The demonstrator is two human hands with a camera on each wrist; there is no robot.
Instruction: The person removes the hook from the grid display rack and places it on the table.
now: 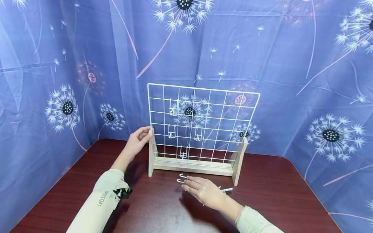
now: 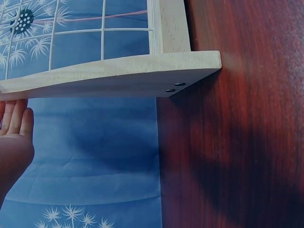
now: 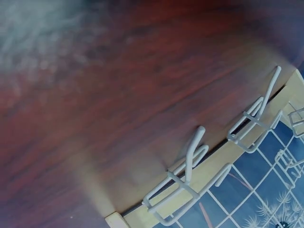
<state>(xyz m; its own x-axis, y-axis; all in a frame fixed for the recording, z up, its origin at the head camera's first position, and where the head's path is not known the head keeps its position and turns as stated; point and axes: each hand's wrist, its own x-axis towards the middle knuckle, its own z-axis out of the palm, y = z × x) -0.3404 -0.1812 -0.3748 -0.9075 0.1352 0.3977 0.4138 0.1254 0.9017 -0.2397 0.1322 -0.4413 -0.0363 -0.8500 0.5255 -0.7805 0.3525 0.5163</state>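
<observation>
A white wire grid panel (image 1: 204,89) stands upright in a wooden stand (image 1: 192,167) on the table. My left hand (image 1: 135,144) touches the top of the stand's left side board (image 1: 151,153); the left wrist view has its fingers (image 2: 17,118) straight against the board's outer face. Low over the table, in front of the stand, my right hand (image 1: 205,192) has its fingers extended together above loose white wire hooks (image 1: 227,190). Hook ends (image 1: 180,181) show past its fingertips. Two hooks (image 3: 190,159) fill the right wrist view's lower part, where the hand itself is out of sight.
Several white hooks (image 1: 198,137) hang on the grid, mostly on its left half. The dark red table (image 1: 157,207) ends at a blue dandelion-print curtain (image 1: 276,106) behind and on both sides. A black device (image 1: 126,193) sits at the left wrist.
</observation>
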